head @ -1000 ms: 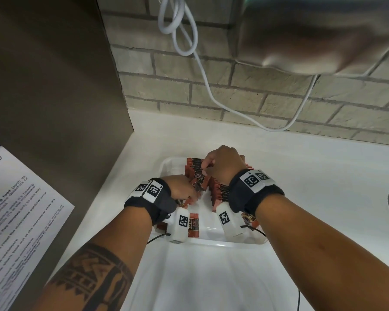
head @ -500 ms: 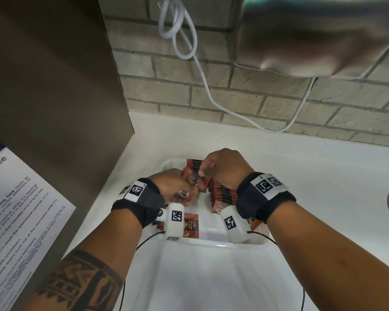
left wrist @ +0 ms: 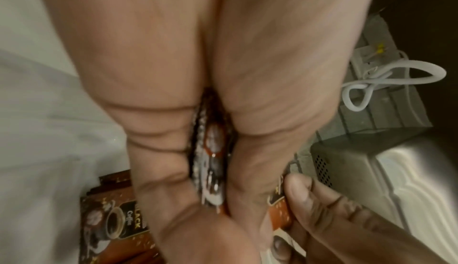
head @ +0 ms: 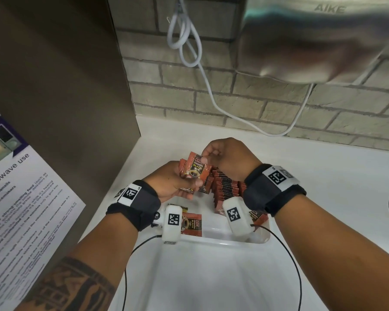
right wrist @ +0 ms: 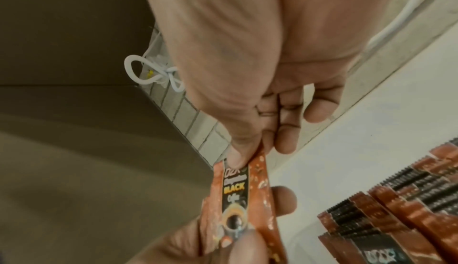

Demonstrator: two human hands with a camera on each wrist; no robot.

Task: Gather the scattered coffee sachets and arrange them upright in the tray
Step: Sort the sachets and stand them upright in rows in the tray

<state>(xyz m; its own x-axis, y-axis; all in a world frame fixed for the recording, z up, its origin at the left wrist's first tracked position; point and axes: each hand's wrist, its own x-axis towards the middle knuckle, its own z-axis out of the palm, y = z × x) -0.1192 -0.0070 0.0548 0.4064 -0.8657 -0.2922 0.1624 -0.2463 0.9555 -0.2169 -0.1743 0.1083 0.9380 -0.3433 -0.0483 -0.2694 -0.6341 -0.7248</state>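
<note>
Office pantry: microwave-use notice (head: pixel 20 198), countertop (head: pixel 323 176).

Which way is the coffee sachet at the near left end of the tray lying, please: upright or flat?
Flat. The sachet lies face up on the tray floor, its printed front showing, apart from the upright row.

Red-brown coffee sachets (head: pixel 226 186) stand upright in a row in the white tray (head: pixel 222 239) — others lie flat.
</note>
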